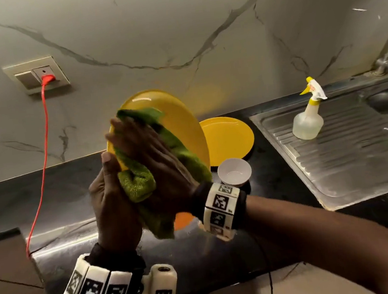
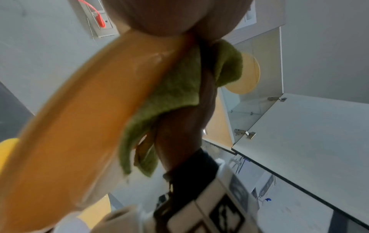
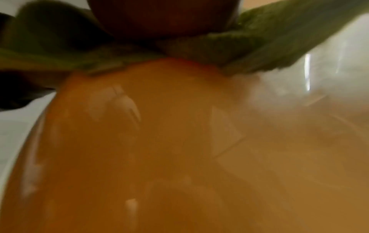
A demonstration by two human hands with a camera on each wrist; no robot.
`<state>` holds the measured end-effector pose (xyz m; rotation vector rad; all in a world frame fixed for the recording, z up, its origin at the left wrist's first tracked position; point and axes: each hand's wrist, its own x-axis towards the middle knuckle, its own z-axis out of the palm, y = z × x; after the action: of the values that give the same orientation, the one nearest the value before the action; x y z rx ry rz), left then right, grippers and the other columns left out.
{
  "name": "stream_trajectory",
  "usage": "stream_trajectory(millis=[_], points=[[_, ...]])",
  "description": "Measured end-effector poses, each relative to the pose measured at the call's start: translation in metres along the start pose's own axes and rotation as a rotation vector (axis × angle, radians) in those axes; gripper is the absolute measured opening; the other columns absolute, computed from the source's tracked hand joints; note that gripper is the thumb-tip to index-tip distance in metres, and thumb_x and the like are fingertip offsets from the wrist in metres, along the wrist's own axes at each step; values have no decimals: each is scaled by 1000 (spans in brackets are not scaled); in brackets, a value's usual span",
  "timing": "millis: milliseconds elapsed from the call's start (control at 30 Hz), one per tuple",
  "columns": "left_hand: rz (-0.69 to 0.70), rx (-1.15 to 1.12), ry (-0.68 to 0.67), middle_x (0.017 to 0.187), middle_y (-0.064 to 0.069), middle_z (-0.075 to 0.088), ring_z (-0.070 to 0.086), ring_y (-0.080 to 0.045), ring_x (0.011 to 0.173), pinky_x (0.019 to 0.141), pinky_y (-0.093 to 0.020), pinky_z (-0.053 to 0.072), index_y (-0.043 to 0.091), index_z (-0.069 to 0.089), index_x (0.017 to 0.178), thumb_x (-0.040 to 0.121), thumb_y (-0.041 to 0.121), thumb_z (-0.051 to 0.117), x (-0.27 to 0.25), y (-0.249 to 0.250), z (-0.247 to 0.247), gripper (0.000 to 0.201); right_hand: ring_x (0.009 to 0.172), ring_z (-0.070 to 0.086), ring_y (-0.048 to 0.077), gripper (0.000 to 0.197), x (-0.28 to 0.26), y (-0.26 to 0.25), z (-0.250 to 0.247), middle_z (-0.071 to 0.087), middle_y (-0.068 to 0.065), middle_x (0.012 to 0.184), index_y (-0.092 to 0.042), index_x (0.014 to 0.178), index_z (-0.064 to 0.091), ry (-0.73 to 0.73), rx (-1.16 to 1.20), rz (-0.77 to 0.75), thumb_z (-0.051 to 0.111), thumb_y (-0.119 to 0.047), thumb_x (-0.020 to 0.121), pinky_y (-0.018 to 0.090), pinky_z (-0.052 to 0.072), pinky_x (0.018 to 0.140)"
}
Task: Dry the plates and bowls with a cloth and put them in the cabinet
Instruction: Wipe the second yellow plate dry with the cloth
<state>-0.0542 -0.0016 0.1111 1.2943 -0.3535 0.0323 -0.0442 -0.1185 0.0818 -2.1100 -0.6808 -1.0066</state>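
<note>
Gripping glossy round yellow plate (image 1: 180, 115) at rim, left hand (image 1: 113, 202); fuzzy green cloth (image 1: 137, 180) pressed on it by flat, straight-fingered right hand (image 1: 150, 151).

No word, brand or number can be read in any of the views. The spray bottle (image 1: 308, 121) standing on the steel drainboard (image 1: 355, 155) near its back edge bears an orange-and-white label at its trigger head, too small and blurred to make out. The white wristbands (image 1: 220, 209) carry black-and-white square marker patterns, which are coded blocks and not letters, and the appliance panel (image 2: 266, 186) seen below the open cabinet door in the left wrist view is too blurred to read.
</note>
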Motion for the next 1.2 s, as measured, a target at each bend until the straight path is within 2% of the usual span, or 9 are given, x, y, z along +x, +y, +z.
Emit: stream_trajectory(millis=[233, 333, 433, 533, 667, 833, 933, 1100, 1200], points=[[77, 123, -5, 50, 5, 47, 46, -6, 44, 43, -17, 41, 24, 54, 65, 100, 41, 37, -5, 4, -10, 43, 135, 43, 29, 45, 36, 40, -21, 53, 22, 139, 1, 130, 56, 303, -36, 124, 54, -15, 88, 38, 25, 119], [87, 153, -2, 56, 9, 59, 56, -3, 50, 45, -17, 47, 18, 57, 76, 97, 40, 32, -10, 13, -13, 39, 125, 54, 28, 48, 31, 61, -31, 59, 16, 132, -4, 129, 57, 455, 124, 448, 44, -32, 91, 37, 41, 108], [93, 209, 37, 54, 25, 62, 61, 7, 53, 41, -8, 44, 45, 68, 57, 107, 29, 26, -14, 22, -9, 67, 107, 61, 35, 60, 3, 84, -26, 66, 16, 117, -12, 118, 63, 464, 297, 1056, 45, -63, 93, 46, 49, 93], [123, 210, 73, 60, 33, 62, 61, 12, 58, 46, -9, 48, 59, 64, 56, 108, 29, 24, -10, 20, -5, 71, 111, 63, 36, 88, -29, 97, -6, 68, 12, 120, -22, 123, 64, 460, 812, 1331, 53, -89, 68, 57, 45, 101], [152, 178, 181, 68, 21, 68, 64, 1, 64, 61, -30, 55, 46, 68, 67, 106, 39, 28, 3, 4, -18, 57, 119, 60, 36, 66, -51, 88, -17, 65, 14, 128, -17, 138, 52, 480, 1164, 1313, 42, -65, 94, 58, 42, 105], [75, 80, 248, 87, 19, 73, 67, 6, 76, 65, -20, 56, 48, 74, 92, 107, 42, 26, 25, -13, -29, 50, 120, 59, 42, 73, -64, 71, -45, 63, 18, 130, -15, 133, 57, 524, 1165, 1217, 72, -59, 78, 64, 42, 103], [17, 275, 131, 140, 0, 54, 60, -9, 115, 89, -32, 51, 28, 33, 150, 97, 56, 36, 36, -37, -49, 60, 111, 64, 40, 56, -43, 52, -84, 67, 18, 119, -10, 115, 65, 610, 925, 1058, 80, -45, 74, 59, 49, 96], [277, 852, -70, 158, -12, 31, 36, -25, 143, 116, -34, 31, 14, 34, 151, 93, 51, 53, 25, -55, -44, 72, 61, 62, 7, 23, -18, 19, -112, 64, 9, 73, 3, 89, 59, 457, 150, 649, 74, -12, 80, 19, 51, 54], [382, 986, -205, 155, -9, 40, 40, -24, 141, 112, -32, 33, 15, 45, 145, 91, 65, 45, 14, -59, -35, 74, 63, 56, -5, 15, -33, 7, -93, 56, -12, 68, -1, 82, 61, 253, -114, 429, 69, -12, 75, 7, 41, 57]])
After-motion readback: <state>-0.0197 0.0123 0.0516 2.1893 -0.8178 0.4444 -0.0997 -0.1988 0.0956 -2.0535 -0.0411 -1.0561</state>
